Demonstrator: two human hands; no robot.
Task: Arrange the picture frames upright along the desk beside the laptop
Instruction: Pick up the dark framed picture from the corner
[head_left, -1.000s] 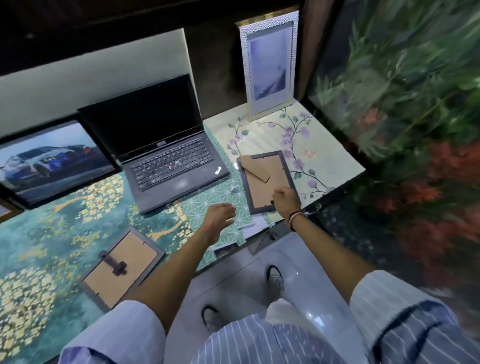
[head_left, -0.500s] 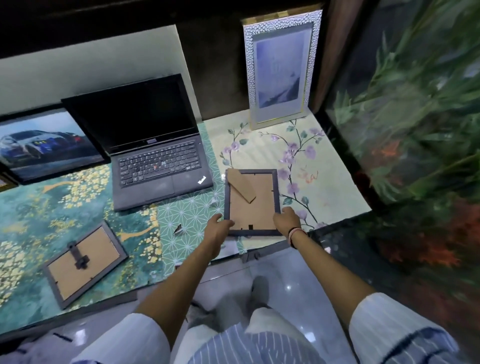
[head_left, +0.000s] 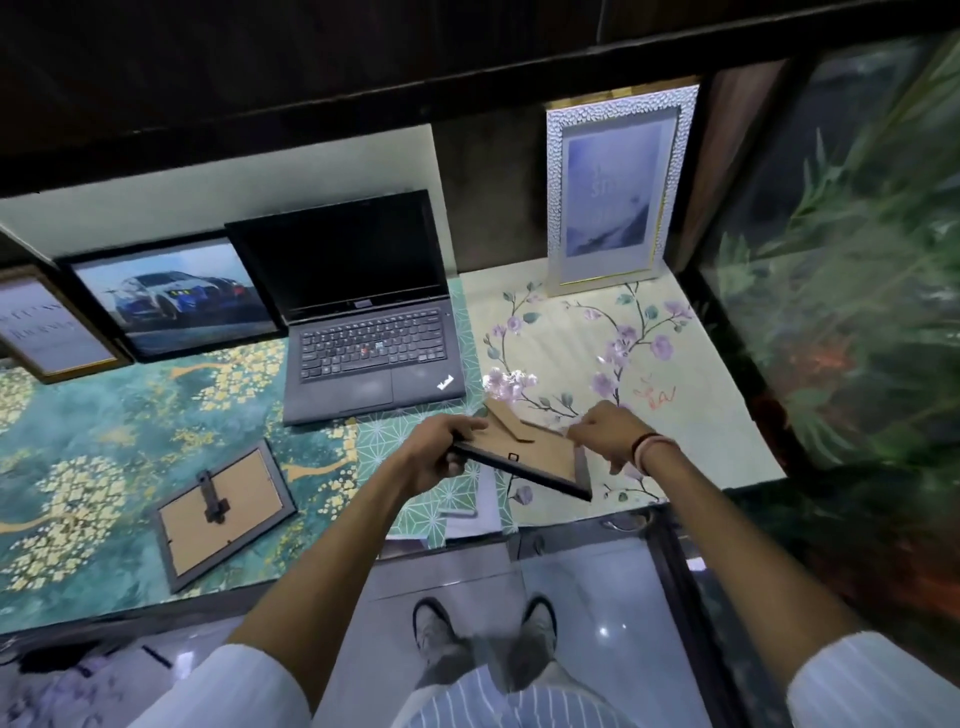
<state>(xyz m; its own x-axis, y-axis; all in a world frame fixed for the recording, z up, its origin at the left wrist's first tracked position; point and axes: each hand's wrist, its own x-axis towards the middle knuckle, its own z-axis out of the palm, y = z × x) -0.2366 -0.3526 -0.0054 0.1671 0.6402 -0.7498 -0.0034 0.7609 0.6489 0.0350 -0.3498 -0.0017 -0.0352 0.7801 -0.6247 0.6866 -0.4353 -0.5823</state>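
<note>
Left hand pinches frame edge, right hand closed on opposite edge, back up. Swing stand fully out before setting upright beyond right hand.

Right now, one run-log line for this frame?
phase: frame lifted | left hand: holds dark frame | right hand: holds same frame | stand flap: open | second frame: face-down, left of hands

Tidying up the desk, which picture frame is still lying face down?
The grey frame with brown cardboard backing, front left of the black laptop; the others stand or are held.
</note>
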